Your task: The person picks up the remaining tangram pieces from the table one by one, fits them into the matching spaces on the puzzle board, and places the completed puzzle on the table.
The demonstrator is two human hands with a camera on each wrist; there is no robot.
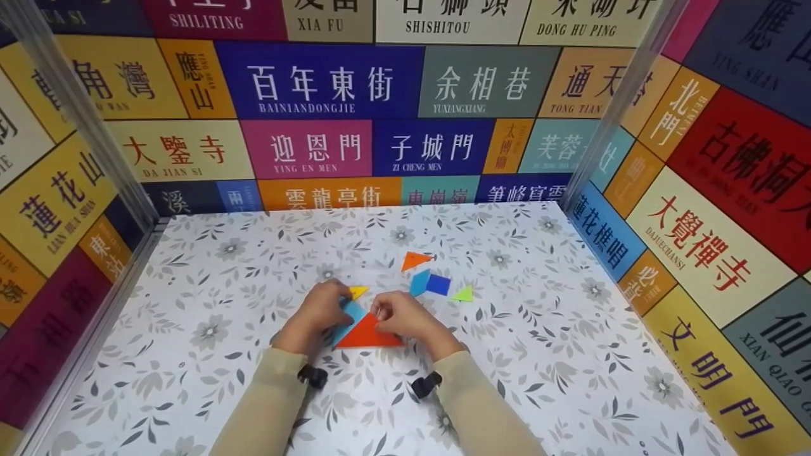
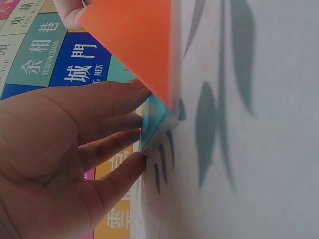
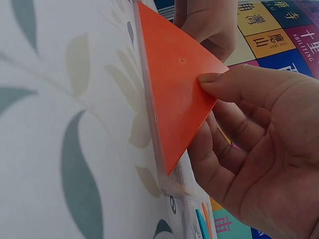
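A large orange-red triangle (image 1: 369, 335) lies on the patterned tabletop with its long edge toward me. Its left slanted side meets a light blue piece (image 1: 353, 310), partly covered by my left hand (image 1: 320, 307). In the left wrist view, the fairly straight fingers (image 2: 112, 147) of that hand touch the blue piece's edge. My right hand (image 1: 405, 315) pinches the orange-red triangle along its right side; the right wrist view shows the thumb on its face and the other fingers at its edge. A small yellow triangle (image 1: 359, 292) sits just beyond the blue piece.
Farther off to the right lie a small orange triangle (image 1: 415, 260), a light blue parallelogram (image 1: 420, 283), a dark blue square (image 1: 438, 284) and a small green triangle (image 1: 464, 294). Colorful sign-covered walls (image 1: 304, 149) enclose the table's back and sides.
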